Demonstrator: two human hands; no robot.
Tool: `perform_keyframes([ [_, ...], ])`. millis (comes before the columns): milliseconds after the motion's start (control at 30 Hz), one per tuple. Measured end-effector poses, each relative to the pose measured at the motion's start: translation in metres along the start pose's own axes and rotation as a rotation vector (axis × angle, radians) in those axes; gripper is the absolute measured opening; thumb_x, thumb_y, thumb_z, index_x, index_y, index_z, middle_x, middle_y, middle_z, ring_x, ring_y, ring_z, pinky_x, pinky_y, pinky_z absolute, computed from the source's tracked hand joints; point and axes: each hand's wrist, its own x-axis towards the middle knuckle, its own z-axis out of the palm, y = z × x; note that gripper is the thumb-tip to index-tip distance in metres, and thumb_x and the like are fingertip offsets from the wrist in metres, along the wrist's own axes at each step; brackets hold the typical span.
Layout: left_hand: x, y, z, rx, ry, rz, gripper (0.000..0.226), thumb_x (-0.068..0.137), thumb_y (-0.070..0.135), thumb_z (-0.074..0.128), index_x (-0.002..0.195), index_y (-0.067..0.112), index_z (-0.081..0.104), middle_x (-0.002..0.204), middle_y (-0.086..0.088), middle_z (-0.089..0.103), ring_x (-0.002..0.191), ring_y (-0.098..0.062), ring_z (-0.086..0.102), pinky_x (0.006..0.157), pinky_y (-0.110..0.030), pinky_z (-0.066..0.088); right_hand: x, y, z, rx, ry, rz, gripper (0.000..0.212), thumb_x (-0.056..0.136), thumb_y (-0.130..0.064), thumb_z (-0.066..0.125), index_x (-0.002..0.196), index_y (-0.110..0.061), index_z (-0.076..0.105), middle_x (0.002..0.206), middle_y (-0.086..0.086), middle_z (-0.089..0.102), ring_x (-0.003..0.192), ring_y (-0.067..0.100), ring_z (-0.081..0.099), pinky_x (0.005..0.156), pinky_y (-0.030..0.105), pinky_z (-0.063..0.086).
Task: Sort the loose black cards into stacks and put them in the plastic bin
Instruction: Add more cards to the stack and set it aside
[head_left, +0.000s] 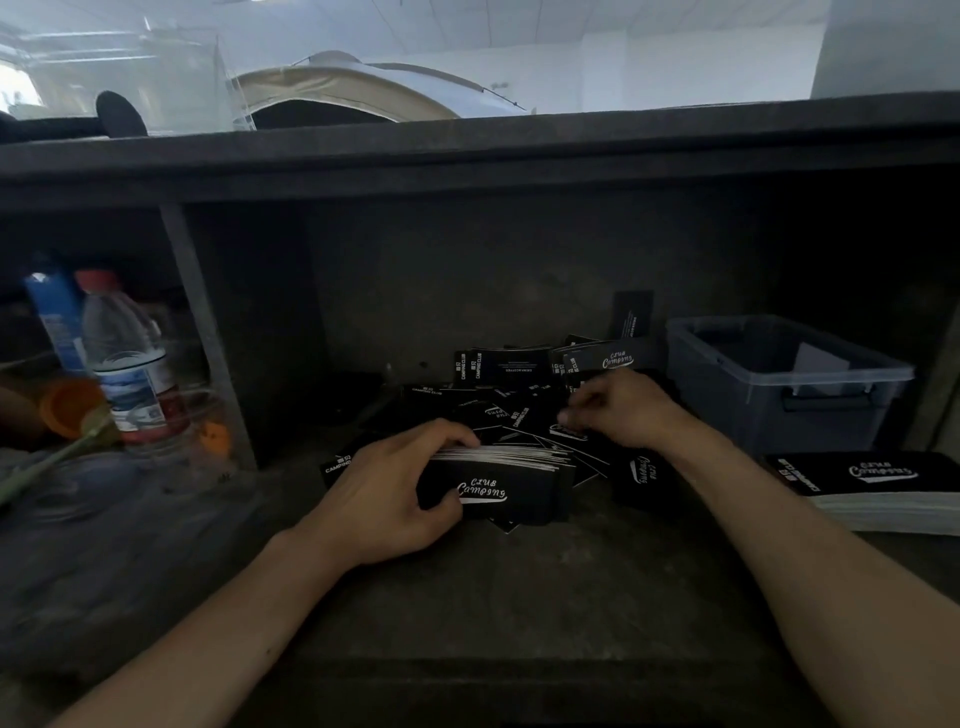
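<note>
**A:** Entry one: step in hand?

**B:** Gathering. The left hand (384, 499) grips a squared stack (498, 483) of black cards at the near edge of the pile, with the thumb across the printed face. The right hand (623, 410) has its fingers curled down into the loose cards (519, 384). I cannot tell whether one is pinched.

**A:** Entry two: next move?

**B:** Probably to lift a single card, turn it to match and lay it on the stack. Many lie unsorted, so binning looks some way off.

**A:** Entry three: bounds and room?

**B:** The plastic bin (727, 410) stands just right of the pile, open-topped. A second stack (872, 483) lies in front of it. The back wall is close behind and a shelf (467, 156) overhangs. A water bottle (130, 364) stands well left, past a divider. The open room is the bare worktop (519, 597) toward the person.
</note>
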Motion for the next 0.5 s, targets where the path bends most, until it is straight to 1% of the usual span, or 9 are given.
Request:
perform_keyframes([
  [33, 0.000, 0.000, 0.000, 0.004, 0.004, 0.005, 0.047, 0.081, 0.033, 0.066, 0.126, 0.038, 0.052, 0.116, 0.024, 0.062, 0.104, 0.003, 0.062, 0.088, -0.028, 0.054, 0.000, 0.005, 0.000, -0.139, 0.013, 0.043, 0.046, 0.073, -0.047, 0.080, 0.107, -0.017, 0.071, 0.101, -0.001, 0.070, 0.099, 0.020, 0.066, 0.081, 0.025, 0.049],
  [100, 0.001, -0.001, 0.000, 0.009, 0.012, 0.010, 0.047, 0.081, 0.033, 0.066, 0.125, 0.038, 0.052, 0.115, 0.024, 0.062, 0.102, 0.003, 0.062, 0.087, -0.028, 0.054, 0.002, 0.012, 0.001, -0.147, -0.012, 0.122, 0.051, 0.064, -0.045, 0.087, 0.104, -0.018, 0.072, 0.101, -0.002, 0.069, 0.096, 0.015, 0.065, 0.087, 0.026, 0.050],
  [233, 0.001, -0.002, 0.001, 0.015, 0.017, 0.026, 0.047, 0.080, 0.034, 0.066, 0.124, 0.038, 0.051, 0.118, 0.024, 0.058, 0.105, 0.002, 0.061, 0.088, -0.030, 0.054, 0.001, 0.004, -0.004, 0.049, 0.140, 0.087, 0.025, 0.065, -0.026, 0.089, 0.084, -0.025, 0.072, 0.079, -0.008, 0.066, 0.083, 0.011, 0.064, 0.078, 0.022, 0.048],
  [300, 0.002, -0.004, 0.001, 0.024, 0.023, 0.048, 0.047, 0.079, 0.035, 0.066, 0.125, 0.034, 0.053, 0.132, 0.022, 0.049, 0.120, 0.001, 0.054, 0.095, -0.031, 0.053, -0.003, -0.003, -0.007, 0.227, 0.204, -0.010, 0.016, 0.071, -0.018, 0.085, 0.083, -0.022, 0.075, 0.076, -0.007, 0.070, 0.077, 0.007, 0.063, 0.072, 0.017, 0.046],
  [333, 0.002, -0.004, 0.001, 0.032, 0.031, 0.058, 0.047, 0.079, 0.036, 0.066, 0.124, 0.033, 0.054, 0.143, 0.020, 0.042, 0.131, 0.000, 0.046, 0.101, -0.031, 0.050, -0.008, -0.009, -0.009, 0.316, 0.142, -0.061, 0.015, 0.073, -0.017, 0.084, 0.087, -0.018, 0.077, 0.080, -0.003, 0.073, 0.078, 0.006, 0.064, 0.072, 0.014, 0.047],
  [400, 0.003, -0.004, 0.001, 0.034, 0.039, 0.080, 0.046, 0.078, 0.034, 0.066, 0.123, 0.030, 0.056, 0.158, 0.017, 0.028, 0.146, -0.003, 0.030, 0.111, -0.028, 0.040, -0.021, -0.022, -0.008, 0.412, -0.148, -0.138, 0.019, 0.077, -0.019, 0.080, 0.096, -0.017, 0.078, 0.092, 0.002, 0.076, 0.089, 0.008, 0.068, 0.081, 0.014, 0.050],
  [433, 0.003, -0.004, 0.001, 0.028, 0.032, 0.083, 0.046, 0.078, 0.034, 0.066, 0.123, 0.030, 0.056, 0.159, 0.016, 0.029, 0.147, -0.004, 0.030, 0.113, -0.028, 0.038, -0.024, -0.026, -0.007, 0.416, -0.298, -0.148, 0.020, 0.080, -0.021, 0.077, 0.100, -0.017, 0.077, 0.097, 0.002, 0.076, 0.093, 0.010, 0.069, 0.085, 0.018, 0.052],
  [467, 0.003, -0.003, 0.001, 0.020, 0.020, 0.072, 0.046, 0.078, 0.035, 0.065, 0.123, 0.033, 0.054, 0.154, 0.017, 0.038, 0.143, -0.003, 0.037, 0.112, -0.030, 0.041, -0.026, -0.029, -0.005, 0.435, -0.395, -0.146, 0.021, 0.085, -0.024, 0.072, 0.104, -0.017, 0.075, 0.100, 0.003, 0.076, 0.094, 0.011, 0.069, 0.085, 0.022, 0.053],
  [500, 0.003, -0.001, 0.000, 0.013, 0.009, 0.046, 0.045, 0.078, 0.036, 0.065, 0.122, 0.037, 0.052, 0.142, 0.019, 0.049, 0.131, -0.002, 0.050, 0.106, -0.032, 0.047, -0.025, -0.028, -0.004, 0.452, -0.402, -0.129, 0.022, 0.089, -0.027, 0.067, 0.107, -0.016, 0.074, 0.100, 0.003, 0.076, 0.094, 0.013, 0.070, 0.081, 0.023, 0.053],
])
